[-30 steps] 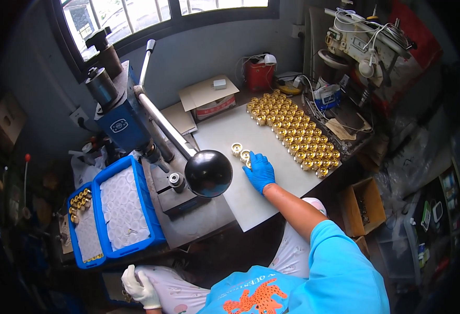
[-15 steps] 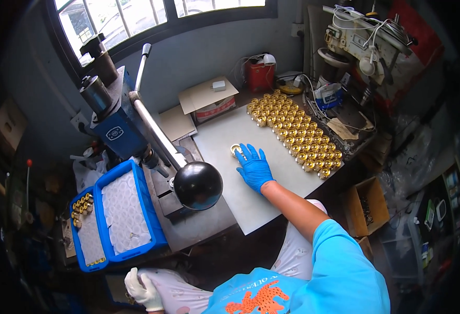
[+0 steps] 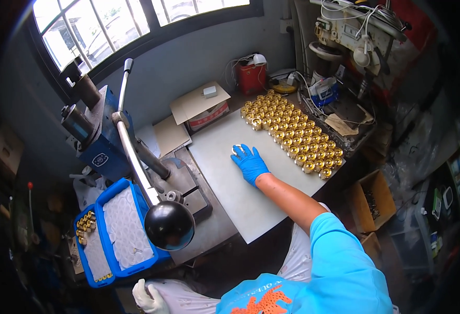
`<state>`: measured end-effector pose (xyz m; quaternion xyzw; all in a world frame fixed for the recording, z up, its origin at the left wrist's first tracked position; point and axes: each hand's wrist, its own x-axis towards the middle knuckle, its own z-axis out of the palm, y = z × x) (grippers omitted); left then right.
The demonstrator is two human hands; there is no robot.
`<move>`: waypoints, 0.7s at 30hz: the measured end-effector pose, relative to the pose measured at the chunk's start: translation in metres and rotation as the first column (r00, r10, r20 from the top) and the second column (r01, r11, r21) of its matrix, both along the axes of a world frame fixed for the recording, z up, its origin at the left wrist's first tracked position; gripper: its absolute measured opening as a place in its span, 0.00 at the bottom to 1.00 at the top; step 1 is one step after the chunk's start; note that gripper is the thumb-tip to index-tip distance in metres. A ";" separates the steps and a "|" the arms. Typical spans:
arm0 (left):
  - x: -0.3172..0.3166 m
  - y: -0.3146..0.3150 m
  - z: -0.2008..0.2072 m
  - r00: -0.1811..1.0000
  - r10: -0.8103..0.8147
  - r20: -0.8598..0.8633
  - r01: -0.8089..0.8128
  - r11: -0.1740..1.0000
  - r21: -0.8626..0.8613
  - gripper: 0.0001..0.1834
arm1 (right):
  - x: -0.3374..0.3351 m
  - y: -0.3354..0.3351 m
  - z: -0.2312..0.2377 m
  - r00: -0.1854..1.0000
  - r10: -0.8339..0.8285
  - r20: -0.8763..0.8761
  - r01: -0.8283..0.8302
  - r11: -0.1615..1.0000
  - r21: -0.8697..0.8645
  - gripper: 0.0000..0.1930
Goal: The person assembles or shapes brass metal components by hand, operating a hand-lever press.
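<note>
My right hand (image 3: 252, 165), in a blue glove, rests on the pale work sheet (image 3: 222, 193) with its fingers closed on a small round metal cup (image 3: 237, 150). Only the cup's pale rim shows past the fingertips. To the right stand rows of gold-coloured metal cups (image 3: 298, 137), packed side by side. My left hand (image 3: 149, 297), in a white glove, is at the lower left beside my knee. Its fingers are curled, and whatever they may hold is hidden.
A blue lever press (image 3: 102, 146) with a black ball knob (image 3: 170, 225) stands left of the sheet. Beside it are blue trays (image 3: 145, 268), one with several gold cups (image 3: 86, 222). An open cardboard box (image 3: 363, 214) sits low at right.
The press lever's ball knob appears lower and further left. My right fingers have drawn closer together around the cup. The whole view has shifted a little.
</note>
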<state>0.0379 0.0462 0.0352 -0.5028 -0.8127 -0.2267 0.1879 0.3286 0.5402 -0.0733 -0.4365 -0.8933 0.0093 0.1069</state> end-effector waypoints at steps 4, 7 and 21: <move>0.000 0.003 -0.002 1.000 -0.005 -0.022 0.005 1.000 -0.007 0.15 | 0.023 0.025 0.000 0.995 -0.089 0.055 0.086 0.995 0.048 0.27; 0.001 0.005 -0.001 1.000 0.016 -0.013 -0.017 1.000 -0.020 0.15 | 0.040 0.042 0.002 0.988 -0.134 0.078 0.130 0.990 0.058 0.26; 0.002 0.007 0.000 1.000 0.013 -0.018 -0.014 0.999 -0.034 0.15 | 0.083 0.072 0.010 0.960 -0.244 0.137 0.243 0.970 0.025 0.31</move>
